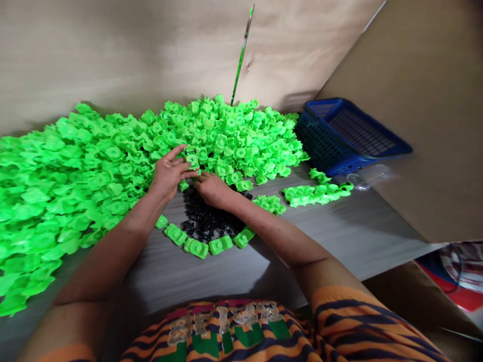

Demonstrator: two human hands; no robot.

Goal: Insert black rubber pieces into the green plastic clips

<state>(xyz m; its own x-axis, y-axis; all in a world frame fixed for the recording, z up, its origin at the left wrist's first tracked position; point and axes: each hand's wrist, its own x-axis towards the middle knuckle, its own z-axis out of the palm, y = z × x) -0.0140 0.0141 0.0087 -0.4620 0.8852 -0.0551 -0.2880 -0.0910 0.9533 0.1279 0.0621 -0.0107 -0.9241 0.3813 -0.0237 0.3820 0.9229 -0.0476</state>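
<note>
My left hand (168, 173) pinches a bright green plastic piece (192, 159) upright between thumb and fingers. A black bar shows across the upper end of that piece. Just to its right and lower, my right hand (214, 191) has its fingers drawn together; whatever they grip is hidden. Beneath the right hand lies a heap of small black plastic parts (206, 221). Several green pieces (196, 248) form a curved row along the near side of the black heap.
A large pile of green pieces (94, 156) covers the back and left of the grey table (181, 281). Green pieces in a row (317, 193) lie at the right. A blue basket (347, 133) and clear plastic (372, 176) sit beside them. Wooden panels (151, 45) rise behind.
</note>
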